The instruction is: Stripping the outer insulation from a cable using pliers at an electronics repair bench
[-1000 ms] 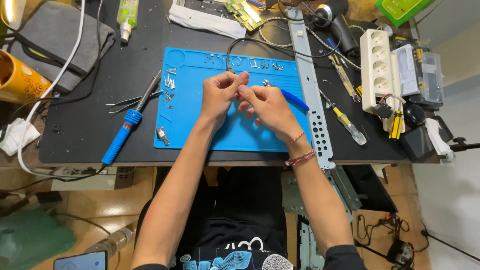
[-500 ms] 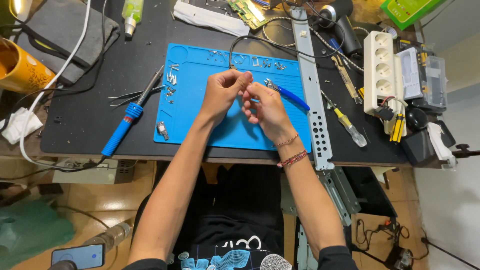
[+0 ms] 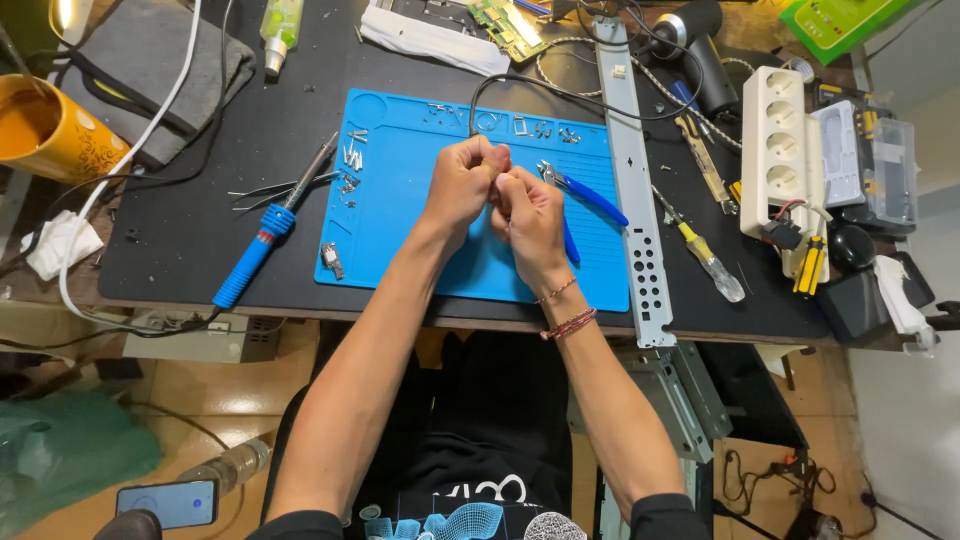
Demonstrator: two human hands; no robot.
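- Directly below us, our 2 bare hands meet above the middle of a blue work mat (image 3: 400, 240) that lies on a black tabletop (image 3: 200, 250).
- Our left hand (image 3: 462, 185) is curled into a loose fist, fingertips pinched on the end of a thin black cable (image 3: 560, 95).
- Our right hand (image 3: 530, 215) is curled too, its fingers pressed against the left hand's fingers at that same cable end; what sits between the fingertips is too small to make out.
- From our hands the cable climbs over the mat's top edge and runs toward the right rear of the tabletop.
- Blue-handled cutters (image 3: 585, 195) lie on the mat, just beside the right hand.
- Small screws and metal parts (image 3: 352, 158) are scattered at the mat's upper left.
- A blue-handled soldering iron (image 3: 265, 235) lies left of the mat, beside metal tweezers (image 3: 270, 188).
- A long perforated metal bracket (image 3: 635, 200) lies along the mat's right edge.
- Further right are a yellow-handled screwdriver (image 3: 700, 250) and a white power strip (image 3: 785, 150).
- A yellow mug (image 3: 50, 130) stands at the far left.
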